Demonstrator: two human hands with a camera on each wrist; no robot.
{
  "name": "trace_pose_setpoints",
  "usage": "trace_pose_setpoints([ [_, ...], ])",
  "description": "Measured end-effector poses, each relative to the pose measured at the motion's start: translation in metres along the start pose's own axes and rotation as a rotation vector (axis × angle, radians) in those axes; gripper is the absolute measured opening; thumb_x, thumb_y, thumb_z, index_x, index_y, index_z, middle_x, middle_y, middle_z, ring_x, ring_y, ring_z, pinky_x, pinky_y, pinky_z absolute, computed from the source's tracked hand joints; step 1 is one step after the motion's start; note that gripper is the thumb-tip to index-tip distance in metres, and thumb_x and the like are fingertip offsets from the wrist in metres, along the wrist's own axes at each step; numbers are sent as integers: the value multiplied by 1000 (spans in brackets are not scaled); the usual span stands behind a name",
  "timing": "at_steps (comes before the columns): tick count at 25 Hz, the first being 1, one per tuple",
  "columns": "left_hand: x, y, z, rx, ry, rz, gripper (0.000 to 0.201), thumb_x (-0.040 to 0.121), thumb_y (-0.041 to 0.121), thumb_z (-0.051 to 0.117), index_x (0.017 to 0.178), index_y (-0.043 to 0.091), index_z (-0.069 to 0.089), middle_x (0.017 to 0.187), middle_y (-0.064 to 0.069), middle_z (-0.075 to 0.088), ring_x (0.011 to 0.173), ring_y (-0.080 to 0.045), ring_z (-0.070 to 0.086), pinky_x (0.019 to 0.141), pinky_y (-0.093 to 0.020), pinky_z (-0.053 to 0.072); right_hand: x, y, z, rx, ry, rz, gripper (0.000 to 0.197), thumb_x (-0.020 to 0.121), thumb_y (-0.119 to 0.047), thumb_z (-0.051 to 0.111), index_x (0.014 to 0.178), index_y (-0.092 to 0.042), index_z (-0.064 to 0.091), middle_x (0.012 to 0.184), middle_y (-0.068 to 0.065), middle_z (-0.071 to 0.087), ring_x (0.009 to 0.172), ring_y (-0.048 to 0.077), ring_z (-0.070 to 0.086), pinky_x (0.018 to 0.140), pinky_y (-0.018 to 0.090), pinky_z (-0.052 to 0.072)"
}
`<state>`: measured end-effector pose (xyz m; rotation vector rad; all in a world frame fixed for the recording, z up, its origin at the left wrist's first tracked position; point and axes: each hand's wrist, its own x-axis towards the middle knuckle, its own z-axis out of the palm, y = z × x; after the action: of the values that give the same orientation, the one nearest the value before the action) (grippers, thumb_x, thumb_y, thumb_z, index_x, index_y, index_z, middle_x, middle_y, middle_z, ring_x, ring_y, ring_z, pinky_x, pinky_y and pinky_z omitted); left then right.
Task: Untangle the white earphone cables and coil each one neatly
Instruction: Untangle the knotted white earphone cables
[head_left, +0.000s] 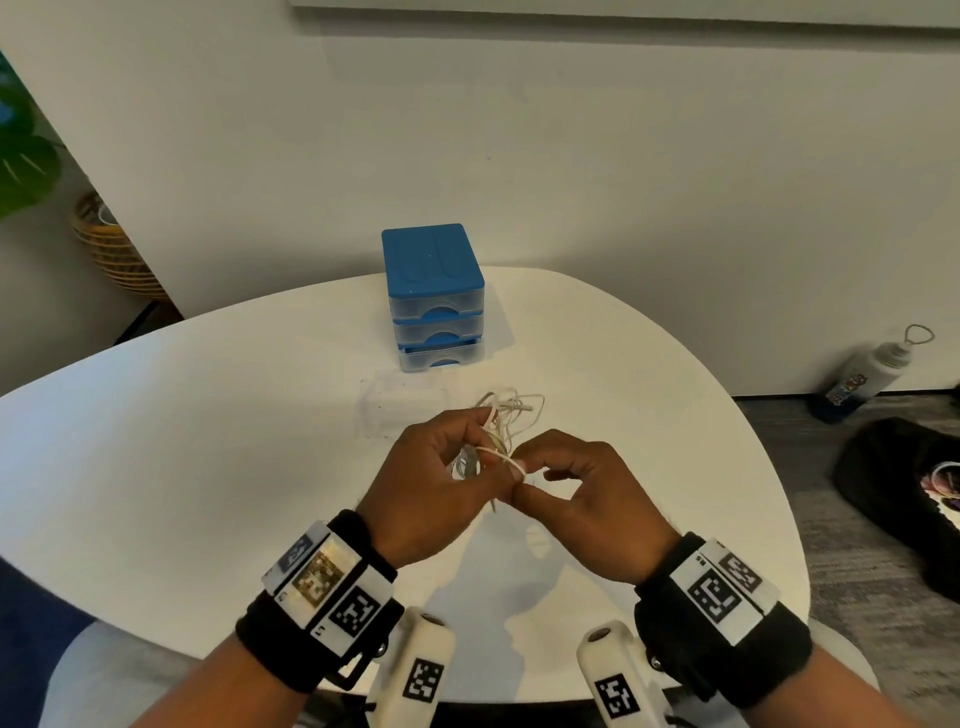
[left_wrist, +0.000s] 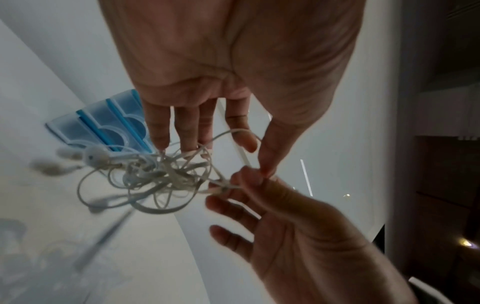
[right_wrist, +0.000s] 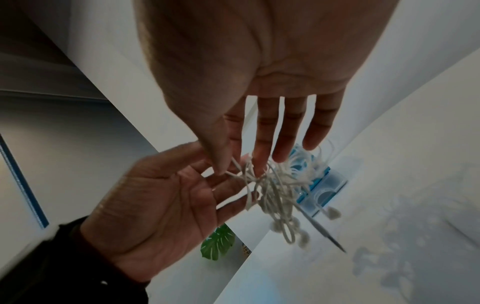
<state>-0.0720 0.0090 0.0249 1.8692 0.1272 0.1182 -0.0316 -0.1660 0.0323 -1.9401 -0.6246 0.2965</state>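
Note:
A tangle of white earphone cables (head_left: 501, 423) hangs between both hands above the white table (head_left: 208, 467). My left hand (head_left: 475, 434) has its fingers curled and grips loops of the tangle; in the left wrist view one loop runs over the index finger of the left hand (left_wrist: 255, 158). My right hand (head_left: 519, 475) pinches a single strand between thumb and index finger, and that strand is taut. The right wrist view shows the right hand (right_wrist: 226, 167) pinching where the bundle (right_wrist: 275, 191) begins. Earbuds (left_wrist: 93, 158) dangle below the knot (left_wrist: 161, 176).
A blue three-drawer box (head_left: 434, 296) stands at the back of the table. A clear plastic pouch (head_left: 402, 408) lies in front of it, just beyond the hands. On the floor to the right are a bottle (head_left: 867, 379) and a black bag (head_left: 909, 499).

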Motion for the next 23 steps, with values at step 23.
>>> trace_pose_setpoints([
  [23, 7, -63, -34, 532, 204, -178, 33, 76, 17, 75, 99, 29, 55, 114, 6, 41, 87, -20, 63, 83, -35, 52, 0, -44, -16, 554, 65, -1, 19, 91, -22, 61, 90, -6, 71, 44, 0, 37, 42, 17, 35, 53, 32, 51],
])
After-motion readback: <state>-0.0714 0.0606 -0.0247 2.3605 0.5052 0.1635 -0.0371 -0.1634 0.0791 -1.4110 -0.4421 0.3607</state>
